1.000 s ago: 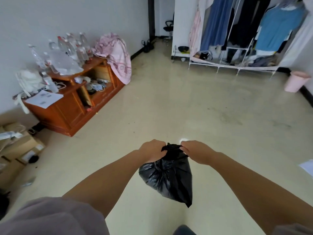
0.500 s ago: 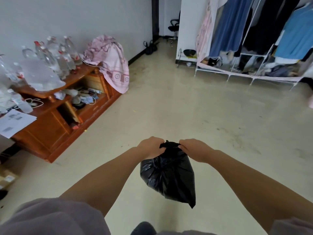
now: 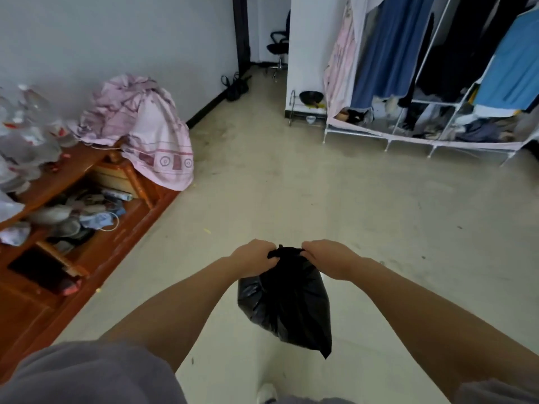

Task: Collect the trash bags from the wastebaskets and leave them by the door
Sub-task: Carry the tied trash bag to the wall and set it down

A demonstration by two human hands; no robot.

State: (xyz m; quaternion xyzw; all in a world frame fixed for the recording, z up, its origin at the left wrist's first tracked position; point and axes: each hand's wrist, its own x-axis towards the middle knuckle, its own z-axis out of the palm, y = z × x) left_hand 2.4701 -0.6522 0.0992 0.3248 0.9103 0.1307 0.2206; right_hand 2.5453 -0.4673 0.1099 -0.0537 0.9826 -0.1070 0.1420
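A person carries a black trash bag (image 3: pixel 287 301) across the floor (image 3: pixel 320 199), left hand (image 3: pixel 253 256) and right hand (image 3: pixel 326 258) each in a tight grip on its gathered neck, the bag hanging clear. The carrying step appears underway; next likely comes reaching the door and setting it down.

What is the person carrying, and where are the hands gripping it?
A black trash bag. The left hand and the right hand each grip the gathered top of the bag, one on either side, so it hangs above the floor.
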